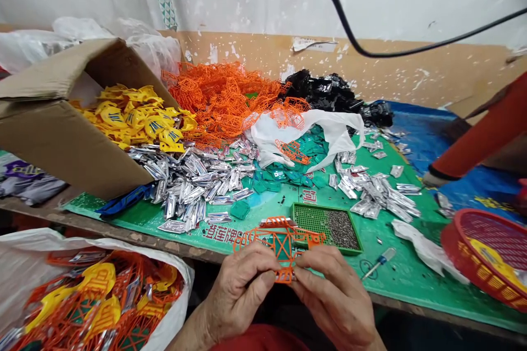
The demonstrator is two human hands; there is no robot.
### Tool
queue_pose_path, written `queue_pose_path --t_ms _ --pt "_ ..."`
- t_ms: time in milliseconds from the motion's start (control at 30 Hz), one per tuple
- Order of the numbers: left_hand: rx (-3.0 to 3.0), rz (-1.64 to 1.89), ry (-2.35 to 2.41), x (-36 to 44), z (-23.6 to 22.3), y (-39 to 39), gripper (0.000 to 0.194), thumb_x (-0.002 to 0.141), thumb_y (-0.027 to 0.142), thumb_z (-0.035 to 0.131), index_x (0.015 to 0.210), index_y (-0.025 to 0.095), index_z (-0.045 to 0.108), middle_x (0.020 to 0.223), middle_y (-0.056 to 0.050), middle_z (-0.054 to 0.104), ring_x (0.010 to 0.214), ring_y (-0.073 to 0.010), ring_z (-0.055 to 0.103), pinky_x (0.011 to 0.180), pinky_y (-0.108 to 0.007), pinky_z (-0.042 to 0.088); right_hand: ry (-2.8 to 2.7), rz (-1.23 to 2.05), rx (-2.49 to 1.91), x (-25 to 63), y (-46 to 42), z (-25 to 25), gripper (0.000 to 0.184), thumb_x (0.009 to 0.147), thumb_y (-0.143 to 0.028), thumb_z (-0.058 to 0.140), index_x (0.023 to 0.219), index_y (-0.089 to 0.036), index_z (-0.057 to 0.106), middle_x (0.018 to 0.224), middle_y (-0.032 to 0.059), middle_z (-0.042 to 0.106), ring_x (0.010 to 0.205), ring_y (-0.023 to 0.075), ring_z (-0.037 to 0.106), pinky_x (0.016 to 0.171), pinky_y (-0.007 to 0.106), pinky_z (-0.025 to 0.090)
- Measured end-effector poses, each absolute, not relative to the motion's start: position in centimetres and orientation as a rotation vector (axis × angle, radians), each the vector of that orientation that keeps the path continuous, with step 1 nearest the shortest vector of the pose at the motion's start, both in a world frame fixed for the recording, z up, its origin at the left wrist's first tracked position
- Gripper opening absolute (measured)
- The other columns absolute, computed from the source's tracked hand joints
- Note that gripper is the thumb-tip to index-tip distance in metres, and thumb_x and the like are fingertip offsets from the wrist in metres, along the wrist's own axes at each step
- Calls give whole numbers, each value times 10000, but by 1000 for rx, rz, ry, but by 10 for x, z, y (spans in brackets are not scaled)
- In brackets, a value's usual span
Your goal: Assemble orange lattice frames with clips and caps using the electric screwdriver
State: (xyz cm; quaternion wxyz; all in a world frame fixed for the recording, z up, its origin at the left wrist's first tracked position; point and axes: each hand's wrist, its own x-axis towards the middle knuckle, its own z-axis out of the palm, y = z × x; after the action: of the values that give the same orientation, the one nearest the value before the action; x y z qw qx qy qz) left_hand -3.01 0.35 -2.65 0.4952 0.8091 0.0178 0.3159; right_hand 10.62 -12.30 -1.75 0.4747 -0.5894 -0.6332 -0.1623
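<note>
An orange plastic lattice frame [276,240] is held up over the table's front edge, with silver pieces set into it. My left hand [242,282] pinches its lower left side between thumb and fingers. On the opposite side, my right hand [331,290] grips the frame's lower right part, fingertips close together near a silver piece. Just behind the frame sits a green tray [307,218] with many small dark metal parts heaped in its right half. A screwdriver [379,263] with a clear handle lies right of my right hand.
Silver pieces [193,181], green pieces [308,145], orange frames [218,98] and black parts [325,90] are piled behind. A cardboard box [61,137] spills yellow parts [140,115]. A white sack [181,279] of assembled pieces stands front left, a red basket [461,252] right.
</note>
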Motion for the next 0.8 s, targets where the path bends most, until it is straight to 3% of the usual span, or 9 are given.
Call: queue_pose_path --t_ms 233,367,433,633,800 --pt "2015 696 6 -33 -24 7 259 894 83 409 970 191 632 846 -49 636 793 -148 612 724 -241 493 -1583 -440 -1445 107 -120 -28 116 854 -88 571 924 -154 637 792 70 692 740 156 616 672 304 532" --pt "2026 805 78 -35 -30 0 408 832 38 434 1186 220 524 1141 -100 611 1064 -207 597 883 -315 510 -1545 -495 -1480 109 -123 -31 150 852 -97 573 964 -172 638 823 63 708 763 160 637 696 313 546" --pt "2049 902 134 -35 -35 -4 448 795 14 467 1191 222 491 1208 -114 579 1116 -214 582 892 -317 517 -1534 -536 -1503 110 -126 -33 169 855 -109 571 988 -186 641 837 60 716 785 165 647 709 315 552" --pt "2170 1084 140 -34 -38 -7 311 790 -15 508 1004 208 536 1028 -74 639 957 -142 648 850 -218 525 -1546 -605 -1531 109 -132 -44 216 857 -143 582 1035 -238 661 871 51 725 808 187 672 718 331 558" --pt "2170 1098 103 -37 -34 -6 299 809 -14 506 1010 205 543 1004 -68 649 946 -133 655 850 -204 526 -1556 -631 -1499 108 -132 -46 215 853 -129 590 1026 -226 674 855 53 727 812 178 668 726 314 558"
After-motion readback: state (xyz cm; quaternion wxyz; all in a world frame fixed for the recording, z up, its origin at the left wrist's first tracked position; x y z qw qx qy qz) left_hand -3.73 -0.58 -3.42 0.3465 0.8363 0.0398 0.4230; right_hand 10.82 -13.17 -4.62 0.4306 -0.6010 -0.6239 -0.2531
